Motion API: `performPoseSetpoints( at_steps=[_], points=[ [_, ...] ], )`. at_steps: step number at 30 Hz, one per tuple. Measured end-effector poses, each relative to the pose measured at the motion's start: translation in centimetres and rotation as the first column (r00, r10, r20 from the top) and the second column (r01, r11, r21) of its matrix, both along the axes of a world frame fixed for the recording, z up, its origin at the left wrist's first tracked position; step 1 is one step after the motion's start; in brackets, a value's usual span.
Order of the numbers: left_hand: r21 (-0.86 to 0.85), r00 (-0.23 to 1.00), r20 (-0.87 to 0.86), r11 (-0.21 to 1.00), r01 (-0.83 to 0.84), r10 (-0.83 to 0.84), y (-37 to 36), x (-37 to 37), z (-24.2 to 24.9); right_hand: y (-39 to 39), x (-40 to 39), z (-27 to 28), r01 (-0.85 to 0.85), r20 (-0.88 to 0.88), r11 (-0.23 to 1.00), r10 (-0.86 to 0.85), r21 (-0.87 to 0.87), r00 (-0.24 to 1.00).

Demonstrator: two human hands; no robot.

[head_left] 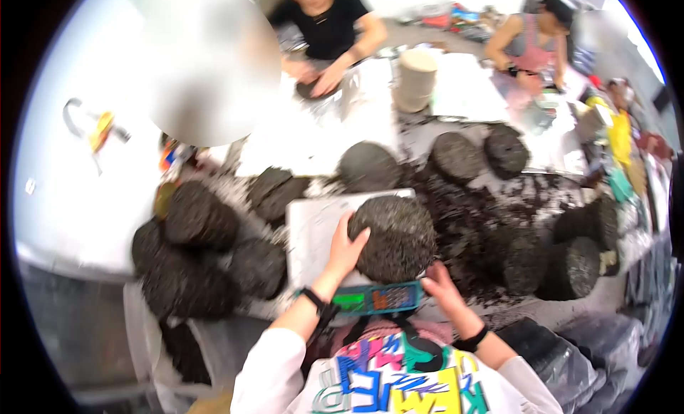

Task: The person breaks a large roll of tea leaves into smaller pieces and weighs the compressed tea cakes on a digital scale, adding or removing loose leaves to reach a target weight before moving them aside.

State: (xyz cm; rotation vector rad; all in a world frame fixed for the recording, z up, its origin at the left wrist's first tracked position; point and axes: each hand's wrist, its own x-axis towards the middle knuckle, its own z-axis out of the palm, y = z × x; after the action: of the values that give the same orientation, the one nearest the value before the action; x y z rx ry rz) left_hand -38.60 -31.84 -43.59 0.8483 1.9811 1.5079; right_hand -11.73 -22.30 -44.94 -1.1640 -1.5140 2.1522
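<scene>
A dark, rough, round block (396, 237) of pressed shreds sits over the white platform (306, 229) of a digital scale. My left hand (346, 247) grips the block's left side, its thumb against the near face and its fingers along the far edge. My right hand (443, 289) is just off the block's lower right, fingers apart, beside the right end of the scale's keypad panel (377, 298). A green display glows on that panel's left half. Dark bands circle both my wrists.
Several similar dark blocks (201, 214) are stacked at left, with more (570, 268) at right. Loose dark crumbs (463, 214) cover the table. Across it, one person (324, 29) presses dark material by a pale stack (415, 79); another person (531, 47) works at far right.
</scene>
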Motion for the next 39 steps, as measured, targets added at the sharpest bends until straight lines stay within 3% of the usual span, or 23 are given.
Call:
performPoseSetpoints(
  at_steps=[1, 2, 4, 6, 7, 8, 12, 14, 15, 16, 18, 20, 22, 24, 25, 27, 28, 31, 33, 34, 36, 38, 39],
  points=[
    [-0.009, 0.995, -0.096, 1.000, -0.013, 0.012, 1.8, 2.4, -1.4, 0.7, -0.9, 0.3, -0.007, -0.129, 1.000, 0.011, 0.031, 0.992],
    [0.029, 0.994, -0.104, 1.000, -0.011, 0.013, 3.3, 4.9, -0.6, 0.9, -1.3, -1.5, 0.243, -0.213, 0.958, -0.272, -0.154, 0.938],
    [0.113, 0.970, 0.203, 0.987, 0.115, -0.136, 4.7, 6.4, 0.6, 3.5, -2.2, 1.6, 0.642, -0.006, 0.665, -0.696, -0.381, 0.718],
    [0.192, 0.884, 0.405, 0.967, 0.169, -0.235, 4.8, 4.1, 0.6, 8.6, -1.2, -2.0, 0.533, -0.218, 0.707, -0.675, -0.465, 0.705],
    [0.146, 0.950, 0.214, 0.969, 0.199, -0.227, 3.9, 1.6, -1.8, 11.3, -2.0, -1.8, 0.519, -0.240, 0.640, -0.731, -0.567, 0.639],
    [0.155, 0.946, 0.299, 0.985, 0.079, -0.123, 3.3, 0.0, 0.8, 13.8, -3.4, 0.9, 0.554, -0.205, 0.590, -0.770, -0.587, 0.604],
    [0.075, 0.943, -0.028, 0.942, -0.328, 0.331, -2.5, -10.1, 1.6, 29.1, -6.6, -3.7, 0.677, -0.092, 0.490, -0.841, -0.549, 0.533],
    [0.119, 0.881, 0.048, 0.873, -0.473, 0.471, -9.4, -15.0, -2.3, 35.7, -7.8, -6.2, 0.700, -0.161, 0.427, -0.895, -0.573, 0.415],
    [0.049, 0.866, -0.032, 0.866, -0.497, 0.499, -12.7, -16.0, -3.0, 37.6, -8.2, -5.8, 0.791, -0.025, 0.323, -0.931, -0.520, 0.364],
    [-0.078, 0.812, -0.086, 0.809, -0.583, 0.577, -16.2, -16.9, -4.6, 39.0, -8.6, -5.7, 0.867, 0.112, 0.221, -0.948, -0.447, 0.299],
    [-0.204, 0.692, -0.126, 0.664, -0.719, 0.711, -27.6, -20.9, -13.7, 42.0, -8.1, -11.0, 0.898, 0.071, 0.266, -0.949, -0.350, 0.309],
    [-0.470, 0.341, -0.374, 0.141, -0.872, 0.863, -25.4, -16.8, -9.0, 41.8, -7.9, -11.4, 0.905, 0.156, 0.247, -0.936, -0.345, 0.315],
    [-0.441, 0.248, -0.422, 0.041, -0.897, 0.872, -31.3, -16.1, -14.1, 38.8, -7.0, -7.9, 0.845, 0.122, 0.368, -0.888, -0.389, 0.443],
    [-0.431, 0.320, 0.165, 0.359, -0.828, 0.933, -31.7, -14.0, -15.2, 36.7, -5.0, -7.0, 0.682, 0.058, 0.407, -0.833, -0.608, 0.549],
    [-0.500, 0.245, 0.411, 0.442, -0.745, 0.878, -32.0, -13.6, -16.1, 33.2, -4.2, -3.5, 0.662, 0.004, 0.468, -0.815, -0.585, 0.580],
    [-0.458, 0.440, 0.024, 0.401, -0.793, 0.898, -31.9, -12.8, -19.9, 26.0, -0.7, 3.7, 0.391, -0.219, 0.763, -0.558, -0.514, 0.801],
    [-0.424, 0.395, -0.022, 0.349, -0.836, 0.918, -29.2, -11.8, -17.3, 22.5, 0.5, 7.5, 0.371, -0.229, 0.840, -0.481, -0.396, 0.846],
    [-0.464, 0.358, -0.119, 0.267, -0.845, 0.926, -30.9, -12.5, -20.0, 17.2, 7.7, 9.9, 0.390, 0.062, 0.865, -0.429, 0.314, 0.901],
    [-0.565, 0.329, -0.218, 0.156, -0.810, 0.919, -27.8, -12.1, -16.1, 18.8, 18.0, 0.7, 0.295, 0.109, 0.570, -0.569, 0.767, 0.815],
    [-0.645, 0.340, -0.237, 0.115, -0.756, 0.910, -25.8, -11.4, -11.8, 18.8, 21.6, -2.8, 0.259, 0.153, 0.377, -0.779, 0.889, 0.608],
    [-0.513, 0.400, -0.235, 0.236, -0.825, 0.886, -27.4, -11.3, -14.1, 17.3, 24.0, -5.5, 0.093, 0.443, 0.465, -0.877, 0.881, 0.184],
    [-0.287, 0.409, -0.099, 0.367, -0.885, 0.907, -28.8, -11.4, -15.5, 17.4, 27.6, -12.5, 0.418, 0.515, 0.639, -0.768, 0.645, 0.381],
    [-0.198, 0.364, 0.081, 0.373, -0.906, 0.928, -28.8, -11.4, -15.5, 16.9, 27.2, -12.7, 0.406, 0.475, 0.579, -0.815, 0.708, 0.333]
  ],
)
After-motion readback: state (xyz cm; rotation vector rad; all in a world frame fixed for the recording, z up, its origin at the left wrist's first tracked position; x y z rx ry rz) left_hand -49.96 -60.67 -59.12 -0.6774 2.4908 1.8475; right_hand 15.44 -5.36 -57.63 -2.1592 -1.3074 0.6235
